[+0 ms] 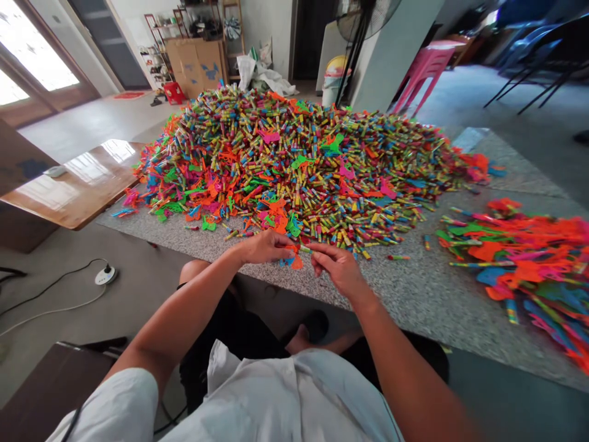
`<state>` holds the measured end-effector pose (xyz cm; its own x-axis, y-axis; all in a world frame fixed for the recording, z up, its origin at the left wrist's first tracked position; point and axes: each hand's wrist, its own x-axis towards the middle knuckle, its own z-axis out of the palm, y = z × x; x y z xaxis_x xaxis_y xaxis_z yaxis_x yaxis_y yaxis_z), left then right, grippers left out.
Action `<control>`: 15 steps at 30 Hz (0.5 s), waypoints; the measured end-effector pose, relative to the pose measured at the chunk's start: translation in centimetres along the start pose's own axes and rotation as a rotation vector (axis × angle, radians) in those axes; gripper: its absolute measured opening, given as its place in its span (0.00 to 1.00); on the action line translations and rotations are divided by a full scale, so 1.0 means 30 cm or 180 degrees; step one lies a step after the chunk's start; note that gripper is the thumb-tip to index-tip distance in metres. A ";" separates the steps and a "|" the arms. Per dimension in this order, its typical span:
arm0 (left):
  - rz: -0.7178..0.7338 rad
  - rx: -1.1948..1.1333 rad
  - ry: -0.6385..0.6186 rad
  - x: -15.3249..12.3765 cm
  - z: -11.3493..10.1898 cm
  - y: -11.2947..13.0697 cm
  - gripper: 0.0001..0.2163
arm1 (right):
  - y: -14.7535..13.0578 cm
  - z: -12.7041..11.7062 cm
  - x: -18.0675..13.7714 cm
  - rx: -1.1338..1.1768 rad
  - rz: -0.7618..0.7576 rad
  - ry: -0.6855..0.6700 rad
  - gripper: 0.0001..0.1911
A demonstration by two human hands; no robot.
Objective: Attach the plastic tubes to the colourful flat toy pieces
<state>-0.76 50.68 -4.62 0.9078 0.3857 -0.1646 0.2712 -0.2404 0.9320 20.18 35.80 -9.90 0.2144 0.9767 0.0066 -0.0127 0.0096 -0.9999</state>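
My left hand [265, 247] pinches a flat orange and blue plastic piece [291, 261] just above the near edge of the speckled stone table [405, 288]. My right hand [337, 265] is closed in a pinch on a thin coloured stick [305, 249] whose tip meets that plastic piece. Both hands sit side by side in front of a huge heap of small coloured sticks and flat plastic shapes [294, 159] that covers the far half of the table.
A second pile of mostly orange flat pieces with sticks [529, 258] lies at the right. A wooden table [78, 184] adjoins on the left. A white power strip with cables [105, 275] lies on the floor. A pink stool [426, 67] and a fan stand [356, 43] are behind.
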 end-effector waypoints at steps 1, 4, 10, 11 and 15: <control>0.0013 0.0046 0.0026 0.000 0.000 0.006 0.17 | -0.009 -0.006 -0.002 -0.0209 -0.0041 -0.0022 0.18; 0.0007 0.0092 0.0063 0.001 0.000 0.014 0.16 | -0.034 -0.025 -0.010 -0.0671 -0.0085 -0.0112 0.18; -0.0076 0.0011 -0.0091 0.041 0.034 -0.021 0.17 | -0.023 -0.029 -0.055 -0.0708 0.0113 -0.0060 0.18; -0.0093 0.0051 -0.0134 0.052 0.045 -0.029 0.17 | -0.010 -0.034 -0.066 -0.0636 0.0179 -0.0047 0.18; -0.0032 0.0604 0.0337 0.075 0.051 -0.067 0.19 | 0.057 -0.167 -0.102 -0.0368 0.0368 0.0692 0.18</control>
<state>1.24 50.65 -7.35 0.8688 0.4780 -0.1294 0.3444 -0.3955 0.8515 24.41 31.76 -11.71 0.4228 0.9009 -0.0985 0.0597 -0.1361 -0.9889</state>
